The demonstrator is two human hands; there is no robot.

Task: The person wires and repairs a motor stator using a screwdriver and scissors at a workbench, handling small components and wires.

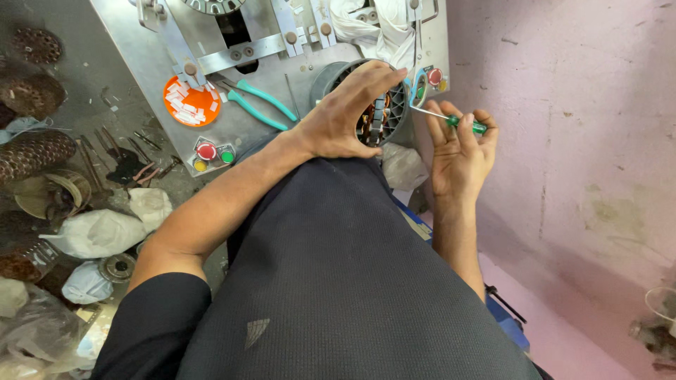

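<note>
Head view: left hand [345,116] grips the stator [377,116], right hand [461,151] holds a green-handled screwdriver [451,119].

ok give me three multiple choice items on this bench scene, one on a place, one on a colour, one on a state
1. Where do the teal-handled pliers lie?
A. on the metal panel
B. on the knee
C. in a bag

2. What colour is the screwdriver handle?
A. red
B. green
C. yellow

3. What is the left hand doing?
A. hanging free
B. holding scissors
C. gripping the round stator

Key: 1 A, they rest flat beside the orange dish. 2 B, green shows between the right hand fingers. 3 C, its fingers wrap the rim.
</note>
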